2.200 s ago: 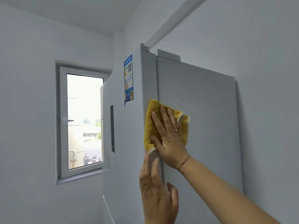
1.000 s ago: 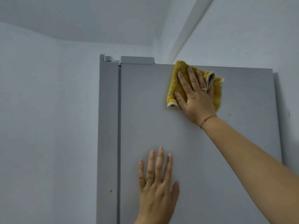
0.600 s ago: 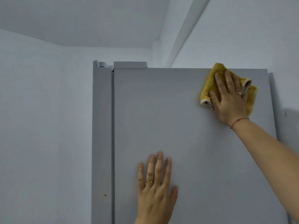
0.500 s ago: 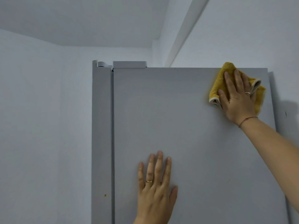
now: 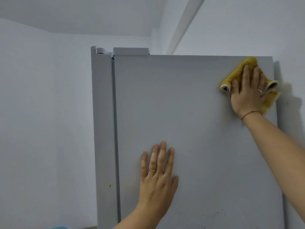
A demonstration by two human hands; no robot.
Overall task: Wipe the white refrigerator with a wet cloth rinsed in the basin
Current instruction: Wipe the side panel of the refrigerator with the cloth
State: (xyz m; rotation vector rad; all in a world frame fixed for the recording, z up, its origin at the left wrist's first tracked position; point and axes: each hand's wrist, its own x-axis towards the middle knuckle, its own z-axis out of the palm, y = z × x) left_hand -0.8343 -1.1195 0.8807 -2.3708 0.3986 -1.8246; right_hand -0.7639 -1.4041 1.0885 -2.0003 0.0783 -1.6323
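The right hand (image 5: 247,90) presses flat, fingers straight, on a folded yellow cloth (image 5: 239,71) against the white refrigerator (image 5: 198,129), at the upper right corner of its side panel. The left hand (image 5: 158,177) rests spread and flat lower on that same panel, wet-looking fingers pointing up and holding nothing. At the refrigerator's foot, left of it, a blue rim (image 5: 61,227) just shows.
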